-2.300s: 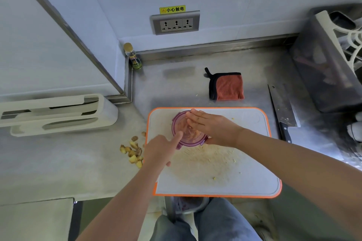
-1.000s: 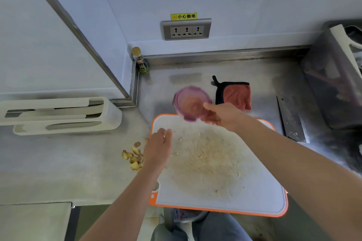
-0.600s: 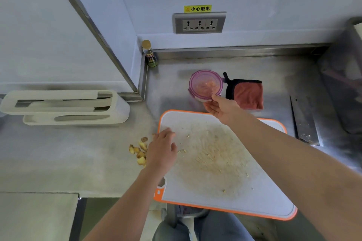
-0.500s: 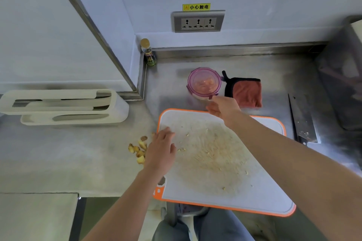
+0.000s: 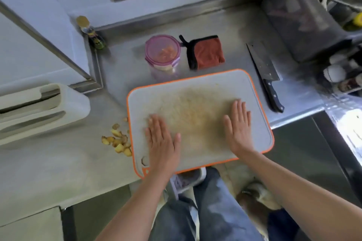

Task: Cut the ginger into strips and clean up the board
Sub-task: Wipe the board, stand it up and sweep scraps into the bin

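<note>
Cutting looks done: the lidded container (image 5: 156, 45) beyond the left hand (image 5: 162, 141) seems to hold the ginger (image 5: 166, 54), and the knife (image 5: 264, 68) lies beyond and right of the right hand (image 5: 238, 125). Clean-up is what is left, I judge, with a yellowish stain (image 5: 195, 115) on the board (image 5: 225, 82) between the hands and peel scraps (image 5: 117, 141) just left of the left hand. Both hands lie flat on the board, fingers straight, holding nothing.
</note>
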Motion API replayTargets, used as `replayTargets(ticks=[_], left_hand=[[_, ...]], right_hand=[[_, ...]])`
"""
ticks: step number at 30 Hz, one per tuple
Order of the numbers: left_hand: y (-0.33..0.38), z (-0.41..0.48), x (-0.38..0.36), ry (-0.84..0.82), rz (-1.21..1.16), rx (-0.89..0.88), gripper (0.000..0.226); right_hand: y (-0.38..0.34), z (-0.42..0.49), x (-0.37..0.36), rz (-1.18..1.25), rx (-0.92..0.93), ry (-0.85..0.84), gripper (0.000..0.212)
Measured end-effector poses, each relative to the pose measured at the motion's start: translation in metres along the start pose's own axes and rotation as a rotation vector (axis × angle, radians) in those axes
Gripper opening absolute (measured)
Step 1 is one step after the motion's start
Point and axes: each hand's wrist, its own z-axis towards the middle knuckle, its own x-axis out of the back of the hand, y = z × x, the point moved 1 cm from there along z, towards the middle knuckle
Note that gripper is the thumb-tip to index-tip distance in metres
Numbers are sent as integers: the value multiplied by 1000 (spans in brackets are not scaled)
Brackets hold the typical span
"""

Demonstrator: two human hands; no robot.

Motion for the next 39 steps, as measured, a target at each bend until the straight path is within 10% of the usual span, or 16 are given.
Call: replayTargets(ticks=[7, 13, 24, 34, 39], left_hand=[[22, -10, 4, -24, -328, -417, 55], [-36, -11, 16, 239, -28, -79, 66], [-67, -27, 14, 281, 228, -58, 55], [-67, -31, 19, 212, 274, -17, 86], [-70, -32, 18, 188, 251, -28, 87]], right_hand=[[-47, -24, 1, 393, 309, -161, 59], [-17, -11, -3, 27, -96, -51, 66], [-139, -54, -69, -318, 657, -161, 57], [-91, -39, -49, -388, 345, -94, 64], [-118, -58, -69, -393, 730, -236, 59]])
